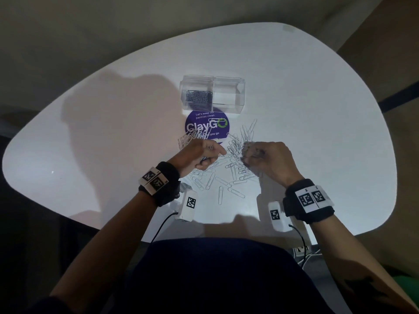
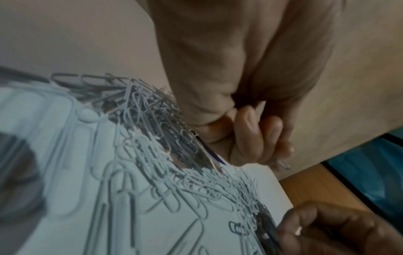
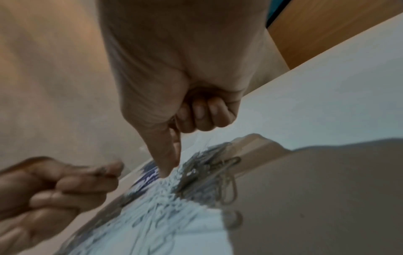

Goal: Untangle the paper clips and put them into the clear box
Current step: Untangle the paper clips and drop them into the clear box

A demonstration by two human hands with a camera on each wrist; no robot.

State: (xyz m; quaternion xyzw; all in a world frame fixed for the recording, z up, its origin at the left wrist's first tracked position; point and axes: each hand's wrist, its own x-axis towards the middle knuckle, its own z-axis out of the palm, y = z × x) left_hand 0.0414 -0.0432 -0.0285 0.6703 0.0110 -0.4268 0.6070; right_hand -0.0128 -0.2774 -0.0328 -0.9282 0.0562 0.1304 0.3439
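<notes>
The paper clips [image 1: 229,171] are thin bent wire, silver-grey metal with a dull shine. The clear box [image 1: 229,94] is transparent hard plastic, glossy. Under the box the table [image 1: 306,109] is smooth matt white, with a round purple printed sticker [image 1: 199,128] beside the box

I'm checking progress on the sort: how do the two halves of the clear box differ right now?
The left half of the clear box holds a dark heap of paper clips; the right half looks empty, with the white table showing through it. The left half's near edge overlaps the purple sticker; the right half sits mostly on bare table. Both are transparent, similar in size and joined side by side.
</notes>
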